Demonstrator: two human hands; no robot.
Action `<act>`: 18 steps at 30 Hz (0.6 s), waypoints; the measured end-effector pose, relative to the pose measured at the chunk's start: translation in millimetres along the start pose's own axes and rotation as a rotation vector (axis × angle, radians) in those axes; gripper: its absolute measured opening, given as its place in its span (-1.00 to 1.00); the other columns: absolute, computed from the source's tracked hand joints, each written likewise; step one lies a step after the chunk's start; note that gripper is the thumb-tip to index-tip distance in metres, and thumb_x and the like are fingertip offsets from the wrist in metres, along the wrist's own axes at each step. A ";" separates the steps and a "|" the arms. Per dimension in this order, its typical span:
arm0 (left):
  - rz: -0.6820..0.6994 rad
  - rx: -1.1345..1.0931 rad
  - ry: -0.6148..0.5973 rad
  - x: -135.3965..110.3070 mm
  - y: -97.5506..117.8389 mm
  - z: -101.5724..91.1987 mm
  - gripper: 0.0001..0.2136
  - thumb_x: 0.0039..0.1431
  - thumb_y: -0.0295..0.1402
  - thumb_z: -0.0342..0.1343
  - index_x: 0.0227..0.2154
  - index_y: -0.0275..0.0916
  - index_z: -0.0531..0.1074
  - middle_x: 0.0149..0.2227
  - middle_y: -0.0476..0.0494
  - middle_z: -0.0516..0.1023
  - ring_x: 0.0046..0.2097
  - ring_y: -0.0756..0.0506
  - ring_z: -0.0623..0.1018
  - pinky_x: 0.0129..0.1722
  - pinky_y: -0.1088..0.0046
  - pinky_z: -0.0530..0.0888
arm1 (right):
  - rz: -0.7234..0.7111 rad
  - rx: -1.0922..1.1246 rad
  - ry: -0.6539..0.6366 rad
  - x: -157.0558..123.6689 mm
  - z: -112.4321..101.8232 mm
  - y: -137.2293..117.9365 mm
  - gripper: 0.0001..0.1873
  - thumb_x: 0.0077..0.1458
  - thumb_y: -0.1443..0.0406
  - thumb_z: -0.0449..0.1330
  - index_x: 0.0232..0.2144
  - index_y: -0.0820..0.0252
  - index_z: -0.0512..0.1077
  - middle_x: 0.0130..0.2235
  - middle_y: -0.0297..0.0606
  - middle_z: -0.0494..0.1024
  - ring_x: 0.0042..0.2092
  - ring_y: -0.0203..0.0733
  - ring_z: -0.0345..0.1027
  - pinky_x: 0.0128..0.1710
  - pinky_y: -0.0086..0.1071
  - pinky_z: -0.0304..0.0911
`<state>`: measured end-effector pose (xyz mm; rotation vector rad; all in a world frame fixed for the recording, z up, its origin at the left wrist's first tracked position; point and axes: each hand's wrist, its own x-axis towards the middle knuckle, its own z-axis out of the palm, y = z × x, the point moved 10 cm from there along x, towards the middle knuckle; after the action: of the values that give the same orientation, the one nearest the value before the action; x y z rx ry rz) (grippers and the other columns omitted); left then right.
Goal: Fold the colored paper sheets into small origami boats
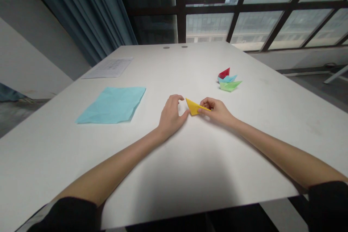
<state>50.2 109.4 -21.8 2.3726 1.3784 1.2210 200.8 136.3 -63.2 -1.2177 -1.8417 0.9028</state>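
A small folded yellow paper (193,107), triangular in shape, lies on the white table (174,166) between my two hands. My right hand (216,110) pinches its right corner with fingers curled. My left hand (171,114) rests on the table at the paper's left edge, its thumb touching the fold and its fingers bent above it. A flat light-blue paper sheet (112,104) lies to the left of my left hand.
Three folded paper shapes, red (224,73), light blue (227,79) and green (230,85), sit together beyond my right hand. A printed white sheet (108,68) lies at the far left. Dark-framed windows and a blue curtain stand behind the table.
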 end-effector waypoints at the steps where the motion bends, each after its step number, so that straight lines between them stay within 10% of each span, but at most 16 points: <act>1: -0.026 -0.054 0.002 0.5 -1.6 -0.2 -0.76 0.01 -0.40 0.12 -0.21 -0.28 0.33 -0.17 -0.19 0.39 -0.20 -0.08 0.42 -0.21 0.37 0.39 | -0.007 -0.014 0.034 -0.2 -3.3 -1.7 -0.77 -0.08 0.17 0.22 -0.38 0.20 0.38 -0.51 -0.40 0.40 -0.50 -0.35 0.18 -0.49 -0.45 0.09; 10: -0.492 -0.683 -0.202 -12.0 -25.7 38.8 -0.76 -0.02 -0.22 0.18 -0.38 -0.28 0.38 -0.47 -0.06 0.50 -0.47 0.01 0.47 -0.47 0.53 0.34 | -0.139 -0.073 0.078 -10.3 5.8 -30.2 -0.84 -0.03 0.21 0.19 -0.39 0.16 0.35 -0.33 -0.31 0.52 -0.48 -0.35 0.18 -0.43 -0.43 0.15; 18: -0.526 -0.809 -0.168 -12.4 -29.1 40.0 -0.72 -0.09 -0.19 0.25 -0.42 -0.28 0.36 -0.54 0.00 0.48 -0.52 0.04 0.45 -0.50 0.56 0.32 | -0.153 0.019 0.006 -11.8 13.3 -34.6 -0.80 -0.02 0.16 0.20 -0.39 0.17 0.37 -0.32 -0.29 0.53 -0.42 -0.32 0.28 -0.38 -0.42 0.19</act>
<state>55.7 126.9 -69.4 1.4119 1.0612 1.0967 178.0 112.7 -42.3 -1.0512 -1.8889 0.8284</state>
